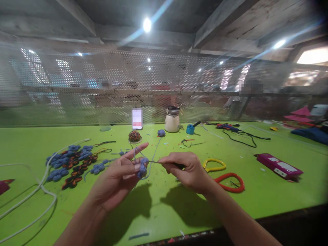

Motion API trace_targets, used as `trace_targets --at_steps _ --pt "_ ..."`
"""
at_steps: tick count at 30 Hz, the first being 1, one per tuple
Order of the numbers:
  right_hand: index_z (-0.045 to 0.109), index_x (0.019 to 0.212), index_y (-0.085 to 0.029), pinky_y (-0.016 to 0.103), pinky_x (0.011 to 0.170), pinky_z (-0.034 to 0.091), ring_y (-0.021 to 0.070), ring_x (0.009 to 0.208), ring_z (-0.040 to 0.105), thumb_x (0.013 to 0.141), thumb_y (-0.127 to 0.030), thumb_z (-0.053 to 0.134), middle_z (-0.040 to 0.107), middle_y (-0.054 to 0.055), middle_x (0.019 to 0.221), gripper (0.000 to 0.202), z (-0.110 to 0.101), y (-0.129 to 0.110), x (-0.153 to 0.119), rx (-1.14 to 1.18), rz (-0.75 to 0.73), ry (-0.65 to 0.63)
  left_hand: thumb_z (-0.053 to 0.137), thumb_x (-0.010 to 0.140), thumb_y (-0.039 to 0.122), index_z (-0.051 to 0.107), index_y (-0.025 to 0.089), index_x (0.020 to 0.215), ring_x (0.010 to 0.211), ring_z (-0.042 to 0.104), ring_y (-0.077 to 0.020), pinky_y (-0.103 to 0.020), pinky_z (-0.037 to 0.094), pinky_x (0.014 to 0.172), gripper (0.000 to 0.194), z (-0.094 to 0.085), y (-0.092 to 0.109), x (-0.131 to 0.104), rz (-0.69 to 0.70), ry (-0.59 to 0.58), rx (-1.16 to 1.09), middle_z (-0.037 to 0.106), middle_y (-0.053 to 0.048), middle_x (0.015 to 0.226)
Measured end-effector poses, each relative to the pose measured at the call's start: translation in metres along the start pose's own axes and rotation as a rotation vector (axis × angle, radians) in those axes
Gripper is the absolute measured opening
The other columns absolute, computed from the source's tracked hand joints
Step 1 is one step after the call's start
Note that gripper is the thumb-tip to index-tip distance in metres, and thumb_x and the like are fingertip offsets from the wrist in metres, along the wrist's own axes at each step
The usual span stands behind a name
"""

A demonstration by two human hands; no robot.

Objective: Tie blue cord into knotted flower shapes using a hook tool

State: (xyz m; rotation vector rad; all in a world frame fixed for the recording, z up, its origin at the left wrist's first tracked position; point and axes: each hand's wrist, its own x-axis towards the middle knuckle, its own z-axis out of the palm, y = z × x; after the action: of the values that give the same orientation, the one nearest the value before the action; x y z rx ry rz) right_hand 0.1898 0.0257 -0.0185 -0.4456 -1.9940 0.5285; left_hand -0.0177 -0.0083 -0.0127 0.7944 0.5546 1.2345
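My left hand [119,174] pinches a small blue crocheted piece [142,168] between thumb and fingers, its index finger stretched out with blue yarn looped near it. My right hand [186,169] is closed around a thin crochet hook [154,161], whose tip meets the blue piece. From there, blue yarn runs back to a small blue ball [161,133]. A dark multicoloured yarn ball [134,136] sits left of it. Blue crocheted flowers [57,174] and dark orange-black ones [74,173] lie to the left of my left hand.
Scissors with yellow and red handles [230,182] lie beside my right hand. Behind are a phone [137,119], a cream jug [172,122] and a blue pot [190,129]. A purple box [279,166] and a glue gun [228,127] are at right; a white cable [41,184] curves at left.
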Motion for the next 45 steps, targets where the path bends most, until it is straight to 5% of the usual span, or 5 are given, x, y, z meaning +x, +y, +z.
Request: trace_targets --at_steps 8,15,28,40,45 --pt "0.074 0.09 -0.016 0.018 0.043 0.034 0.0047 0.046 0.045 0.08 -0.018 0.065 0.059 -0.001 0.058 0.014 0.003 0.006 -0.005 0.418 0.302 -0.053 0.076 0.061 0.006 0.066 0.015 0.117 0.065 0.057 -0.0087 -0.018 0.046 0.066 0.058 0.001 -0.001 0.002 -0.013 -0.016 0.078 0.066 -0.004 0.076" --pt "0.075 0.087 -0.017 0.017 0.036 0.02 0.0022 0.038 0.035 0.074 -0.028 0.073 0.058 -0.002 0.053 0.017 0.015 0.012 -0.006 0.79 0.573 -0.033 0.08 0.059 0.013 0.075 0.018 0.099 0.068 0.057 -0.0099 -0.019 0.043 0.065 0.041 -0.005 -0.007 0.009 0.163 0.049 0.264 0.065 -0.002 0.074" --pt "0.074 0.082 -0.015 0.018 0.037 0.019 0.0025 0.037 0.036 0.068 -0.031 0.077 0.06 -0.001 0.052 0.021 0.018 0.009 -0.001 0.788 0.69 0.043 0.079 0.06 0.011 0.073 0.02 0.103 0.066 0.055 -0.0106 -0.022 0.043 0.063 0.045 0.0 -0.007 0.009 0.213 0.085 0.29 0.062 -0.001 0.073" --pt "0.072 0.088 -0.013 0.019 0.037 0.02 0.0024 0.036 0.033 0.072 -0.035 0.072 0.057 -0.004 0.051 0.026 0.019 0.011 -0.003 0.583 0.678 -0.008 0.069 0.069 0.011 0.054 0.025 0.131 0.068 0.049 -0.0125 -0.025 0.041 0.064 0.065 -0.006 -0.008 0.009 0.21 0.036 0.626 0.055 0.002 0.075" --pt "0.069 0.085 -0.013 0.019 0.037 0.021 0.0031 0.036 0.036 0.07 -0.034 0.073 0.057 -0.004 0.051 0.027 0.021 0.014 -0.002 0.627 0.786 -0.042 0.061 0.072 0.008 0.059 0.023 0.128 0.065 0.048 -0.015 -0.028 0.038 0.066 0.057 -0.004 -0.012 0.011 0.285 0.026 0.904 0.056 0.001 0.068"
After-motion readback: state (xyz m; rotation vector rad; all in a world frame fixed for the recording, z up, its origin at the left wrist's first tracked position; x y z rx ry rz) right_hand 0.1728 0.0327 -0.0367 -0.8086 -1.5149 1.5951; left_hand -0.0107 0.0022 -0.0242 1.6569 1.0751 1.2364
